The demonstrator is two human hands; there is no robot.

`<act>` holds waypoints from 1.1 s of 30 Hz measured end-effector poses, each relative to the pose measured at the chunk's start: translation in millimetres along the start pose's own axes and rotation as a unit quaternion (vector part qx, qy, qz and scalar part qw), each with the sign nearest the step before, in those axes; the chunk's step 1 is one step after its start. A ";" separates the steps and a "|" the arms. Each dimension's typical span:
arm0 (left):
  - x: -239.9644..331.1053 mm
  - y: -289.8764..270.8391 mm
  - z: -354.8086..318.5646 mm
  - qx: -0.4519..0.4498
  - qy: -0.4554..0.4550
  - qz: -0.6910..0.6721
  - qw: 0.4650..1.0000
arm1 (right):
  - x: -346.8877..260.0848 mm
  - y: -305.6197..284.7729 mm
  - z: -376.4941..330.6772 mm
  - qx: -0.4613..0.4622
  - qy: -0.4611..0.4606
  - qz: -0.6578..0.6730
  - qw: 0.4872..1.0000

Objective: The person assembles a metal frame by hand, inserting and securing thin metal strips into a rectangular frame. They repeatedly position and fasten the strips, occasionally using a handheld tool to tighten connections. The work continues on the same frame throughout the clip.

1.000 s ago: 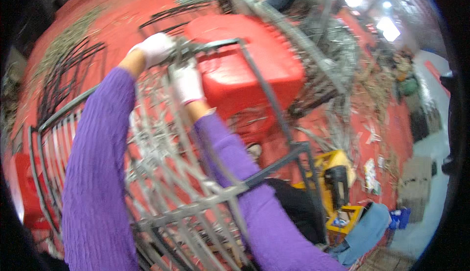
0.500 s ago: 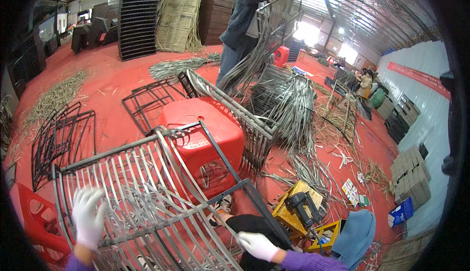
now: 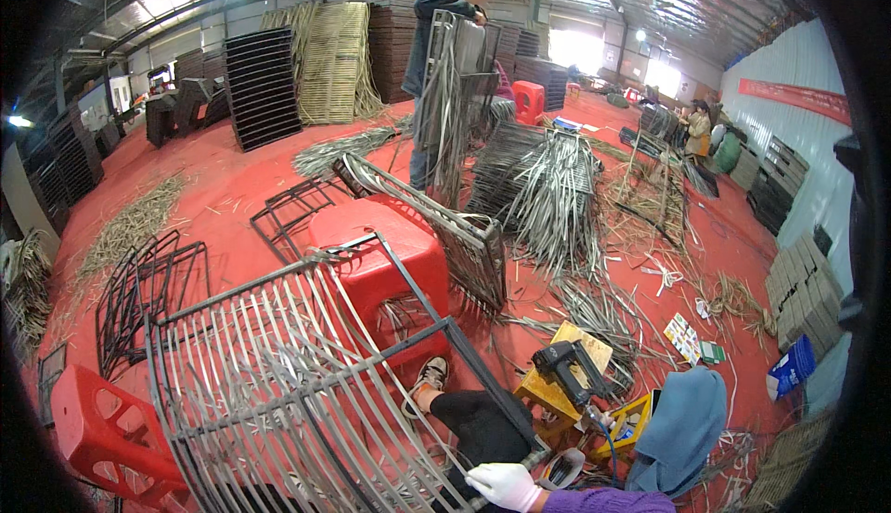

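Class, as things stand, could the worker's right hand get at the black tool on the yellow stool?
Probably yes: the right hand is close by, and nothing appears to cover the black tool on the yellow stool, though the dark frame may need skirting.

Frame [image 3: 325,381] before stool [image 3: 376,267], nailer [image 3: 573,371] at right

No legible text anywhere, the red wall banner [image 3: 794,100] and blue packet [image 3: 792,369] included.
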State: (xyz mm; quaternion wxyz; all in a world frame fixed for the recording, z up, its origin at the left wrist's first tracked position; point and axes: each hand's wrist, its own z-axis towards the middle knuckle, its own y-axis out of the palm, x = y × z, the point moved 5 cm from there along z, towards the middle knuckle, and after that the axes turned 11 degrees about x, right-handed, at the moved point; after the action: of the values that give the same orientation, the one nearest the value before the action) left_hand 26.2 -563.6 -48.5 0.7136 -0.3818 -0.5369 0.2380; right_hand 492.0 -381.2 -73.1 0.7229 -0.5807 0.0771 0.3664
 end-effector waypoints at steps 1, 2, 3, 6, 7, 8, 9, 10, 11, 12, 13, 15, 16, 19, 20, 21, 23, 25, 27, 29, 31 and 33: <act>-6.1 4.9 1.8 -0.030 -0.016 0.007 0.999 | 0.4 -0.3 -0.3 0.007 0.000 0.001 1.000; -12.7 9.6 5.5 -0.059 -0.041 -0.035 0.997 | -0.6 -3.3 -0.1 0.045 -0.005 0.015 0.999; -12.9 13.1 13.3 -0.056 0.020 -0.019 0.998 | -1.2 -3.0 -1.0 0.048 -0.006 0.013 0.999; -23.3 31.1 46.4 -0.037 0.093 -0.002 0.995 | -4.7 0.0 -2.9 0.062 0.002 0.016 0.998; -30.6 38.9 57.5 -0.045 0.053 -0.079 0.994 | -5.5 0.9 -2.8 0.070 0.008 0.020 0.997; -35.0 46.0 67.1 -0.031 0.044 -0.087 0.995 | -6.9 2.2 -2.7 0.078 0.009 0.023 0.997; -38.1 51.8 75.1 -0.018 0.035 -0.095 0.995 | -8.4 4.3 -2.2 0.076 0.007 0.029 0.997; -37.6 56.5 80.2 -0.023 0.055 -0.077 0.995 | -9.3 5.1 -1.6 0.084 0.006 0.020 0.996; -35.1 60.1 82.8 -0.026 0.076 -0.058 0.995 | -10.4 4.9 -0.8 0.103 0.001 0.017 0.995; -31.9 60.7 82.9 -0.027 0.096 -0.039 0.994 | -11.7 4.6 -0.4 0.115 -0.008 0.016 0.993; -25.6 57.2 81.5 0.003 0.127 -0.036 0.991 | -12.3 5.2 0.0 0.123 -0.010 0.013 0.992; -18.3 51.4 76.0 -0.002 0.122 -0.010 0.992 | -11.8 4.6 -0.1 0.143 -0.008 0.027 0.989; -14.0 47.7 72.7 -0.003 0.118 -0.002 0.993 | -11.5 5.5 -0.4 0.140 -0.013 0.020 0.990; -2.7 38.9 64.0 -0.009 0.119 0.009 0.993 | -11.2 7.9 -2.4 0.139 -0.027 0.006 0.990; -1.1 38.3 62.8 -0.030 0.115 0.019 0.993 | -9.7 9.9 -3.3 0.129 -0.019 -0.004 0.991; -0.6 36.1 60.9 -0.019 0.109 0.021 0.994 | -8.4 12.1 -3.9 0.117 -0.011 -0.016 0.993; 1.3 33.9 60.1 -0.008 0.116 0.021 0.993 | -8.1 12.5 -4.7 0.127 -0.014 0.000 0.992; 1.6 35.2 60.4 -0.017 0.120 0.026 0.992 | -7.2 13.3 -4.1 0.124 -0.008 0.000 0.992; 2.3 36.3 61.2 -0.017 0.132 0.026 0.991 | -6.6 13.4 -3.0 0.120 -0.001 0.000 0.993; 2.9 36.8 61.6 -0.007 0.148 0.022 0.989 | -6.8 13.6 -2.5 0.111 0.000 -0.008 0.994; 0.3 37.6 62.0 -0.004 0.142 0.026 0.990 | -7.0 13.7 -2.8 0.104 0.002 -0.005 0.995; -2.5 38.3 62.3 0.000 0.142 0.028 0.989 | -7.0 12.6 -3.8 0.114 0.003 0.002 0.993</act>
State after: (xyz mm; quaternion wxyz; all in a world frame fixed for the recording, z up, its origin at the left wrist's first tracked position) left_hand -31.0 -524.7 -72.4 0.7756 -0.4268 -0.4191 0.2016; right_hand 480.4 -386.9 -80.3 0.7833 -0.4956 0.1219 0.3548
